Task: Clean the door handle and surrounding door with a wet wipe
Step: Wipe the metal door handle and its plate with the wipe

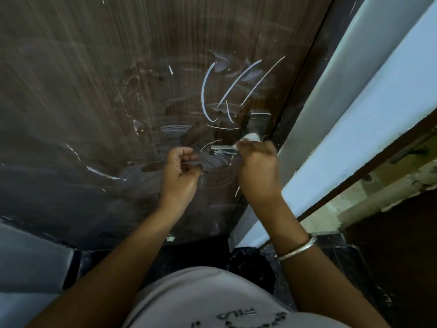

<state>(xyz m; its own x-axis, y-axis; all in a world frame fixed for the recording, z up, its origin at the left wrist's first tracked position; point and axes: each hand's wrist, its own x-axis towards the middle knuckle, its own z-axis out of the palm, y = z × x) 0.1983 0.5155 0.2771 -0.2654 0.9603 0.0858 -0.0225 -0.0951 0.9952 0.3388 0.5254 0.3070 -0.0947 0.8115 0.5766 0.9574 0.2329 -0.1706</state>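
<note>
A dark brown wooden door (118,79) fills the view, marked with white scratches and wet smears. Its metal lever handle (222,147) juts left from a steel backplate (259,123) near the door's right edge. My right hand (257,166) is closed around a crumpled white wet wipe (251,137), pressed against the handle where it meets the backplate. My left hand (181,171) hovers just left of the handle's tip, fingers curled in, nothing visible inside it.
A white door frame (354,114) runs diagonally along the right. Beyond it sits a second dark door with its own handle (411,151). Dark floor tiles (331,252) lie below. A metal bangle (298,249) circles my right wrist.
</note>
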